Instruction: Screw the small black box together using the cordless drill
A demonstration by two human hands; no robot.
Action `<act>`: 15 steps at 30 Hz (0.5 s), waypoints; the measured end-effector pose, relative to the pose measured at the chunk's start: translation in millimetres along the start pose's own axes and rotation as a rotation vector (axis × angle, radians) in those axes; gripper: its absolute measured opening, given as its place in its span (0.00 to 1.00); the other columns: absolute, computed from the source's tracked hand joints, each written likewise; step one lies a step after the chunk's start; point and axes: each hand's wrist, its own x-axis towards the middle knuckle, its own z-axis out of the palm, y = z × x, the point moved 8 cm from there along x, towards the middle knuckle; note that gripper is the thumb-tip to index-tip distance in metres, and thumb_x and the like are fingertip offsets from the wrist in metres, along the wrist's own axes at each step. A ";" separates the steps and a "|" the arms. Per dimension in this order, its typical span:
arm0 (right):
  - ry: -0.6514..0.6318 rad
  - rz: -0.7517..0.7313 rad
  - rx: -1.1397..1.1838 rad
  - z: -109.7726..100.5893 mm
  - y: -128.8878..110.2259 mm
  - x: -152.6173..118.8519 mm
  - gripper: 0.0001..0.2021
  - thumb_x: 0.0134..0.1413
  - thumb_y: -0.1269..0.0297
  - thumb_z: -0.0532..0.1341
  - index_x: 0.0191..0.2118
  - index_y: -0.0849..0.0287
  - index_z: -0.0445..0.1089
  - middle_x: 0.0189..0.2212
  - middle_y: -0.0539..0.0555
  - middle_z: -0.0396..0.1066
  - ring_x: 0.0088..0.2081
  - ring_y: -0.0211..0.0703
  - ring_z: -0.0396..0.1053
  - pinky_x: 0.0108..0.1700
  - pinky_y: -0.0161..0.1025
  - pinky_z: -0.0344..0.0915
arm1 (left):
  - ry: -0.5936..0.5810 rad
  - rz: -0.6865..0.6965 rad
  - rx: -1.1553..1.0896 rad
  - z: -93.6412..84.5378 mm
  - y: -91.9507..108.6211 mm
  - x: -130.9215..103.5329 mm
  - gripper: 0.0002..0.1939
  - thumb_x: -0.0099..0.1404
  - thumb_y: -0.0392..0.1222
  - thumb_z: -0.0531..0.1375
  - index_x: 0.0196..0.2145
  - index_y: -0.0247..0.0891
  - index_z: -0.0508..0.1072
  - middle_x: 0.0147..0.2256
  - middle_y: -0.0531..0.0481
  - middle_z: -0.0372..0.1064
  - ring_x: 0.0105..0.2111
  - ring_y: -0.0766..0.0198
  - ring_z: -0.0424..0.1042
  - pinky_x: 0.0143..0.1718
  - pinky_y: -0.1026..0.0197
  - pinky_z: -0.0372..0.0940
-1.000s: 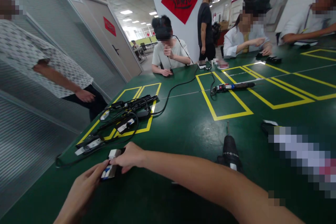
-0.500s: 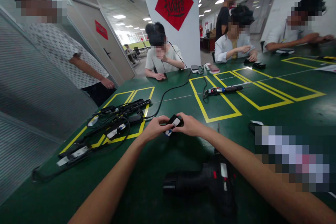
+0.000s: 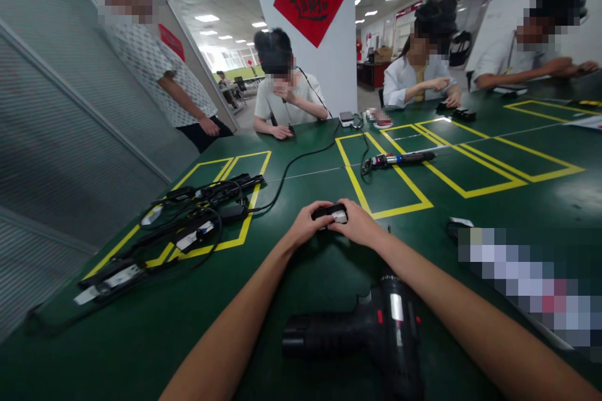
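Observation:
Between my two hands is a small black box [image 3: 339, 217] with a white label, held just above the green table [image 3: 263, 326]. My left hand [image 3: 305, 225] is closed on its left side, the thumb across the front. On the opposite side, my right hand [image 3: 360, 223] grips it, thumb at the label. Fingers cover much of the box, so its exact kind cannot be made out. Closer to me, a black cordless drill [image 3: 348, 335] lies on its side between my forearms, its chuck end partly beside my right forearm.
Black adapters with tangled cables [image 3: 197, 235] lie at left. A pen-like tool [image 3: 402, 159] with a cord lies across yellow tape outlines. A blurred-out flat item [image 3: 527, 282] lies at right. Several people sit across the table; one person [image 3: 160, 75] stands at the left.
Both hands and the black box have shifted slightly right, and the box has been turned so it lies more level. The standing person at left appears further right in view.

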 end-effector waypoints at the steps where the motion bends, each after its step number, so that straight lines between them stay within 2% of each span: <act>1: -0.002 0.001 0.006 0.0 0.5 0.1 0.30 0.44 0.53 0.64 0.52 0.62 0.59 0.44 0.60 0.65 0.45 0.46 0.65 0.46 0.41 0.59 | 0.018 0.005 -0.005 0.1 -1.3 -1.0 0.15 0.64 0.42 0.56 0.49 0.36 0.66 0.48 0.44 0.66 0.43 0.56 0.70 0.42 0.48 0.67; 6: -0.004 0.009 0.035 -1.7 0.0 -0.5 0.30 0.44 0.51 0.64 0.51 0.61 0.60 0.43 0.59 0.66 0.45 0.45 0.65 0.45 0.40 0.59 | 0.134 0.050 -0.043 -6.2 -3.0 -5.2 0.15 0.64 0.42 0.56 0.48 0.36 0.67 0.47 0.44 0.67 0.42 0.56 0.70 0.41 0.49 0.67; 9: -0.002 0.020 0.035 -1.3 1.0 -0.7 0.31 0.43 0.51 0.64 0.52 0.61 0.59 0.44 0.60 0.66 0.45 0.46 0.65 0.46 0.40 0.59 | 0.299 0.095 -0.065 -23.7 8.2 -6.2 0.14 0.64 0.42 0.56 0.47 0.36 0.67 0.47 0.45 0.68 0.42 0.56 0.70 0.42 0.48 0.66; 12: 0.008 0.018 0.032 0.7 2.4 -0.5 0.32 0.43 0.51 0.64 0.53 0.61 0.58 0.45 0.60 0.65 0.46 0.46 0.65 0.46 0.40 0.59 | 0.481 0.165 -0.077 -43.1 41.1 -12.5 0.12 0.65 0.43 0.55 0.44 0.35 0.69 0.45 0.45 0.68 0.43 0.56 0.69 0.44 0.47 0.64; 14: 0.024 0.022 0.027 1.9 3.7 -0.1 0.32 0.43 0.51 0.64 0.53 0.60 0.58 0.45 0.60 0.65 0.47 0.46 0.64 0.47 0.41 0.59 | 0.522 0.221 -0.087 -45.8 75.0 -23.8 0.09 0.65 0.43 0.54 0.37 0.37 0.71 0.39 0.47 0.69 0.41 0.58 0.68 0.45 0.50 0.63; 15: 0.030 0.031 0.021 2.2 4.8 0.2 0.32 0.44 0.50 0.64 0.53 0.60 0.58 0.45 0.60 0.65 0.47 0.47 0.64 0.47 0.41 0.59 | 0.501 0.251 -0.096 -42.3 94.1 -32.8 0.09 0.65 0.43 0.54 0.33 0.38 0.71 0.35 0.48 0.69 0.38 0.59 0.69 0.43 0.52 0.64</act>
